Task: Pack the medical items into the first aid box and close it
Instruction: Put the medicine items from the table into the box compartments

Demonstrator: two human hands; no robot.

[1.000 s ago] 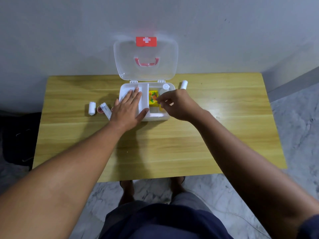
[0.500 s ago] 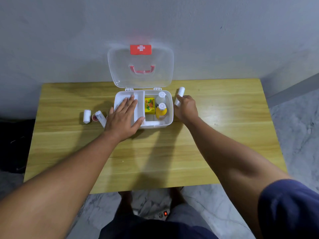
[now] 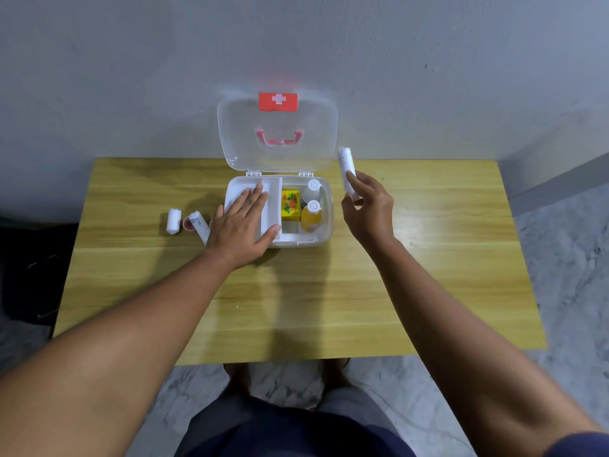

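One white roll (image 3: 346,171) is pinched in the right hand (image 3: 369,209) beside the open box (image 3: 324,211), steadied by the flat, empty left hand (image 3: 242,224); lowering into a free compartment is judged next.

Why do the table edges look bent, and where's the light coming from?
Head view: the wide-angle lens bows the table edges and stretches the forearms; the left hand on the first aid box casts a soft shadow toward the near edge, suggesting light from above and ahead; the white roll in the right hand looks slightly blurred.

Clear glossy plastic lid (image 3: 277,133), smooth wood-grain table (image 3: 428,258), matt white roll (image 3: 346,169).
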